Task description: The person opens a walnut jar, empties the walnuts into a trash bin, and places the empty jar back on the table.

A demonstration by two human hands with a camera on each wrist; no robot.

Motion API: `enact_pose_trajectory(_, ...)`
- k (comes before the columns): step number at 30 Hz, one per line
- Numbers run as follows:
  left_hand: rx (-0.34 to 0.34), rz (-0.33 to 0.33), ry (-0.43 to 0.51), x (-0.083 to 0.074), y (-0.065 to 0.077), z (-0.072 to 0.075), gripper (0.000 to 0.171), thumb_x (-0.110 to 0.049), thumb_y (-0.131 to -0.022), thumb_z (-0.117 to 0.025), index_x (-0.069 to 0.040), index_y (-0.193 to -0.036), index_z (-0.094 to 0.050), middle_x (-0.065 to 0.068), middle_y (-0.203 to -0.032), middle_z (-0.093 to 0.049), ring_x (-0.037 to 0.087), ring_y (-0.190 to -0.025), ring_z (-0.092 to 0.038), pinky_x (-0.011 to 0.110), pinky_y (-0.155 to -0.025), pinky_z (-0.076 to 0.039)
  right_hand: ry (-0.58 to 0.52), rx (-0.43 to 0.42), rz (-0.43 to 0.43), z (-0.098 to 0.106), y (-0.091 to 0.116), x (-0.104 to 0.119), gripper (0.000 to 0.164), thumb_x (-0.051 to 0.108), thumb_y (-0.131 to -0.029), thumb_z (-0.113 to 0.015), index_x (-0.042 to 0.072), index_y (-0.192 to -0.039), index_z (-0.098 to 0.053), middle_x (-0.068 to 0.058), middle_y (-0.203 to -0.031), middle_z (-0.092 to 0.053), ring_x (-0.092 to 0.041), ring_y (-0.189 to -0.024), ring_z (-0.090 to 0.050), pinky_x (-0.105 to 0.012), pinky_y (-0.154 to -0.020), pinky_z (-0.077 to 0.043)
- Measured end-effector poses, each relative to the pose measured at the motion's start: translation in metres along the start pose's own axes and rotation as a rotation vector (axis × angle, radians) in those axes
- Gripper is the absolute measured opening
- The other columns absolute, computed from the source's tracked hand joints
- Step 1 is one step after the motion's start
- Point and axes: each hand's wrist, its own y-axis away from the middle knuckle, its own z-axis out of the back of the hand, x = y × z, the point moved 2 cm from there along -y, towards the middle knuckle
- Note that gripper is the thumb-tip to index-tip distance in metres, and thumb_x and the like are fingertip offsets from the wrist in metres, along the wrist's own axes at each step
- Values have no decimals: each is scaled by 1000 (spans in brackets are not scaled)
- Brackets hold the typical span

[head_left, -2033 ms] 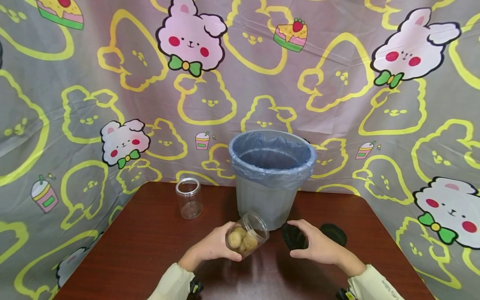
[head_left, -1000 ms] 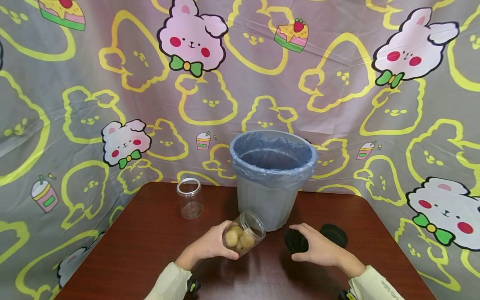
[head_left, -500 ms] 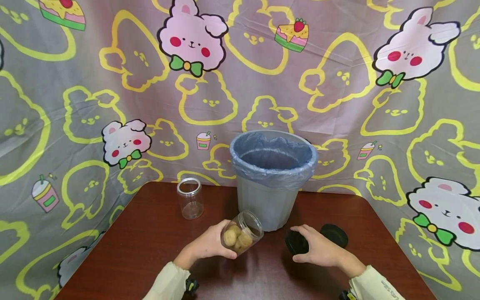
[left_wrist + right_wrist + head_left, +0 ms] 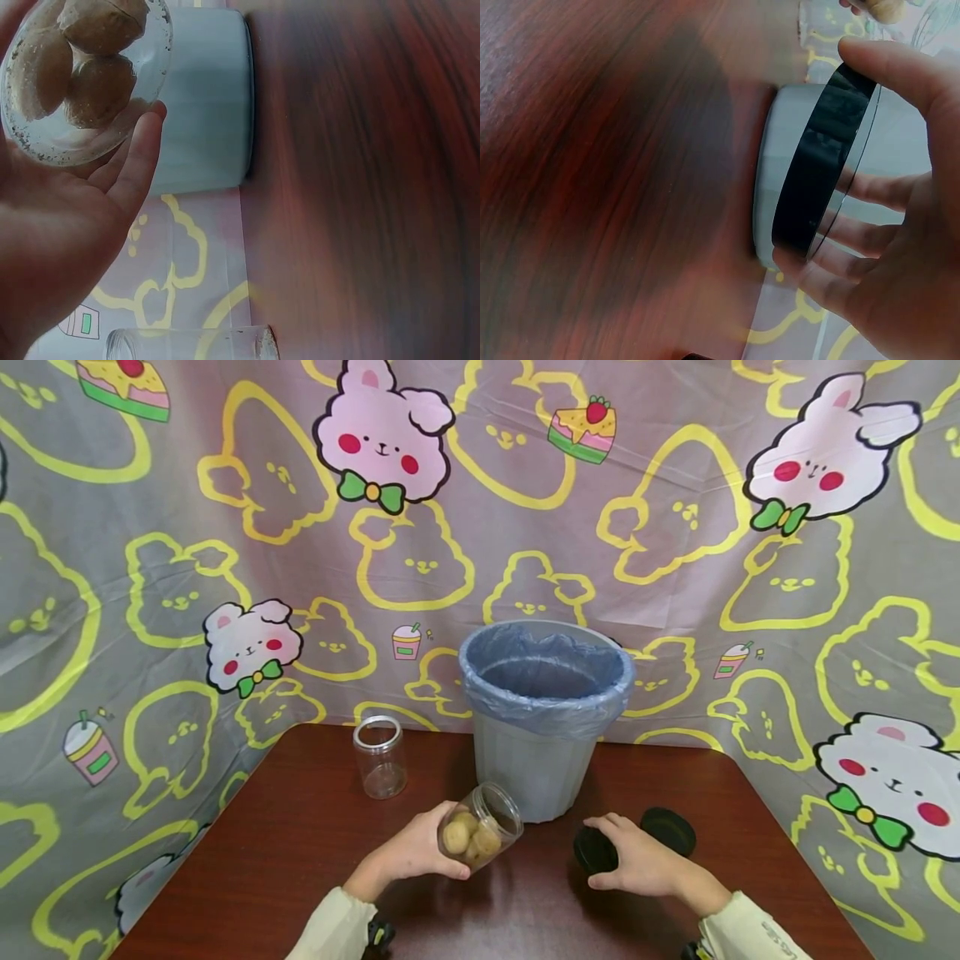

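My left hand (image 4: 416, 852) grips a clear jar (image 4: 504, 814) that is lifted and tilted, its uncovered mouth facing up and right. Several round tan-brown pieces (image 4: 470, 835) lie in its lower end. The left wrist view shows three of these rough brown pieces (image 4: 101, 90) through the jar's base, with crumbs around its edge. My right hand (image 4: 641, 860) holds a black round lid (image 4: 596, 847) by its rim, tilted above the table. In the right wrist view, the thumb and fingers span the black lid (image 4: 817, 165) from edge to edge. A gap separates lid and jar.
A grey bin (image 4: 532, 768) with a blue liner (image 4: 551, 714) stands behind the hands. Another clear jar (image 4: 381, 768), silver-rimmed, stands at the back left. A second black lid (image 4: 669, 831) lies beyond my right hand on the brown table (image 4: 285, 877). Patterned cloth (image 4: 420, 527) hangs behind.
My left hand has drifted slightly left with the jar. My right hand has shifted slightly right and down with the black lid, so the gap between them is wider.
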Motion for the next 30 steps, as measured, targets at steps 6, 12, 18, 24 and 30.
enact_pose_trajectory(6, -11, -1, 4, 3, 2, 1, 83, -33, -60, -88, -3, -126, -48, 3, -114, -58, 13, -96, -56, 29, -86, -44, 51, 16, 13, -2, 1, -3, 81, 49, -75, -74, 4, -135, -45, -12, -127, -45, -32, -115, -46, -50, -85, -44)
enact_pose_trajectory(12, -22, -6, 7, 3, 2, 2, 83, -34, -60, -88, -4, -126, -48, 2, -114, -59, 13, -96, -56, 29, -86, -44, 71, 31, 10, -6, 1, -5, 82, 50, -74, -74, 3, -135, -45, -11, -125, -46, -32, -114, -46, -49, -83, -45)
enact_pose_trajectory(18, -23, -10, -6, 3, 3, 2, 83, -34, -60, -88, -3, -126, -48, 3, -114, -59, 13, -96, -56, 29, -86, -45, 86, 50, 4, -10, 1, -7, 83, 52, -74, -74, 3, -134, -46, -12, -124, -46, -33, -114, -46, -50, -84, -44)
enact_pose_trajectory(24, -29, -10, -10, 3, 1, 2, 84, -35, -59, -88, -4, -127, -48, 4, -115, -59, 13, -97, -56, 30, -87, -44, 122, 43, 13, -11, 0, -8, 83, 53, -72, -74, 2, -132, -48, -9, -121, -48, -32, -112, -47, -50, -85, -43)
enact_pose_trajectory(30, -17, -3, -26, 3, 1, 0, 84, -35, -59, -88, -3, -126, -48, 3, -115, -59, 13, -96, -56, 30, -86, -45, 131, 71, 9, -14, 0, -12, 84, 53, -71, -75, 1, -132, -48, -10, -121, -49, -31, -111, -47, -49, -83, -44)
